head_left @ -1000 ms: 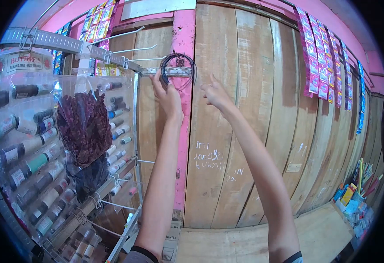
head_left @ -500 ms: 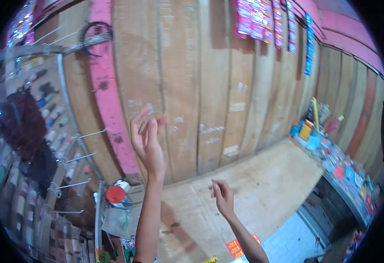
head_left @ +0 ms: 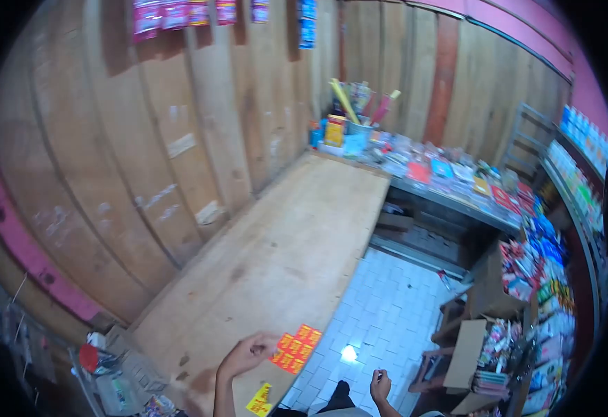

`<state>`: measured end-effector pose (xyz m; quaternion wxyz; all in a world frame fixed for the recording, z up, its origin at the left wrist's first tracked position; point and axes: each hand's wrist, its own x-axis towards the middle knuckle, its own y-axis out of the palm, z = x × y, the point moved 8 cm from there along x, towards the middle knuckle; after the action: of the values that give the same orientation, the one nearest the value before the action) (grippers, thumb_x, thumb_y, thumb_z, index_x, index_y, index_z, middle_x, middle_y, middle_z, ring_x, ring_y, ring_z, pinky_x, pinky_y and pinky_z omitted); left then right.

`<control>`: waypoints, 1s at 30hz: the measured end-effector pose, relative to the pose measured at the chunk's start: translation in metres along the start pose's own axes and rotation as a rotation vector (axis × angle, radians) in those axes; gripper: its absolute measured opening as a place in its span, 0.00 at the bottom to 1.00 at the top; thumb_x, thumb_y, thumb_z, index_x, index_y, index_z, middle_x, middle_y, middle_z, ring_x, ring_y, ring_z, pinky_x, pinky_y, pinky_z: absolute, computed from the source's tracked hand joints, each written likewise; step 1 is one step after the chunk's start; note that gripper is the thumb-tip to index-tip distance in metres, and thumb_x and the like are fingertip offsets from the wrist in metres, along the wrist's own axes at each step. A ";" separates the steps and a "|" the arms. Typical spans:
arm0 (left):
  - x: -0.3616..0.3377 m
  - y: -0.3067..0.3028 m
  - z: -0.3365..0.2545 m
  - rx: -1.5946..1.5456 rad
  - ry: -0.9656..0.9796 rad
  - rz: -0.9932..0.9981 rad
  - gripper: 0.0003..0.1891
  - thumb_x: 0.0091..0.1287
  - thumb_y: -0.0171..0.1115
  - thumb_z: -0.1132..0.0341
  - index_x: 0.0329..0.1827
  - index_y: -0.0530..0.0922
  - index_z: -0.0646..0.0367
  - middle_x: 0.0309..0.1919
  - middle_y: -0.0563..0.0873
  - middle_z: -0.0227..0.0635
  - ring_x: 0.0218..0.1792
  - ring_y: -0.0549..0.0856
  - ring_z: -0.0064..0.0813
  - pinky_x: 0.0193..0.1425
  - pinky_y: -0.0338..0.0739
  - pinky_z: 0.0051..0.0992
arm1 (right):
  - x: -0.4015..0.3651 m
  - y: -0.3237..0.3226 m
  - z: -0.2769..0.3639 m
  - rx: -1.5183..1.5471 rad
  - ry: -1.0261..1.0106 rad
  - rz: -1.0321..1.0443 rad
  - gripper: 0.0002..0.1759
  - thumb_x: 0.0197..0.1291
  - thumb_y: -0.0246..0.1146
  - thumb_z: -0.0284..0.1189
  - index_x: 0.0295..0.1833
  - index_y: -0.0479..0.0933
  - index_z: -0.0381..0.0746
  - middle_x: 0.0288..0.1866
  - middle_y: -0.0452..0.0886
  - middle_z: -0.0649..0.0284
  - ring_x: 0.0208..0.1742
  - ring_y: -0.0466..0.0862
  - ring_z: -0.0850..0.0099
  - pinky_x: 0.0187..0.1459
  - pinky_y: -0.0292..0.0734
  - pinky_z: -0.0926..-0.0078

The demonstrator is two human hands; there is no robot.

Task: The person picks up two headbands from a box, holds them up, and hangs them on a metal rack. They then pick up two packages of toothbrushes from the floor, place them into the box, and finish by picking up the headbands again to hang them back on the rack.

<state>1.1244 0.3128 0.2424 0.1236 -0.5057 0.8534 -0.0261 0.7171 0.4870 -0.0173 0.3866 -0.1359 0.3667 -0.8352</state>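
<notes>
My left hand (head_left: pixel 247 354) is low over the wooden tabletop (head_left: pixel 269 257), its fingers loosely bent and somewhat smeared. Its fingertips overlap the left edge of a red-orange sheet with yellow print (head_left: pixel 297 349), which lies at the table's front edge. Just below that hand is a yellow printed piece (head_left: pixel 259 400). Off to the right, my right hand (head_left: pixel 380 384) is curled into a fist over the white tiled floor (head_left: pixel 359 320), away from the table, and no object shows in it.
Left of the table stands a jar with a red lid (head_left: pixel 97 358). A cluttered counter (head_left: pixel 450 198) runs along the far side, with a filled bucket (head_left: pixel 359 132). Cardboard boxes (head_left: pixel 467 354) and stocked shelves line the right. Sachet strips (head_left: pixel 307 24) hang on the plank wall.
The view has swung right, bringing in the floor, boxes and shelves. My left hand has come down from in front of the wall to the red-orange sheet. My right hand's fingers have closed.
</notes>
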 end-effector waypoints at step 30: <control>0.302 0.292 0.245 0.676 -0.719 1.055 0.41 0.70 0.45 0.30 0.61 0.76 0.64 0.47 0.86 0.42 0.49 0.86 0.35 0.51 0.80 0.32 | 0.021 -0.039 -0.297 0.309 1.124 0.236 0.22 0.59 0.67 0.46 0.48 0.82 0.38 0.35 0.88 0.62 0.31 0.86 0.75 0.29 0.80 0.74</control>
<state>0.7934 0.2120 -0.1001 0.5426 0.0622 0.8357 -0.0577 0.5300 0.6386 -0.1964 0.2388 0.4267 0.4019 -0.7742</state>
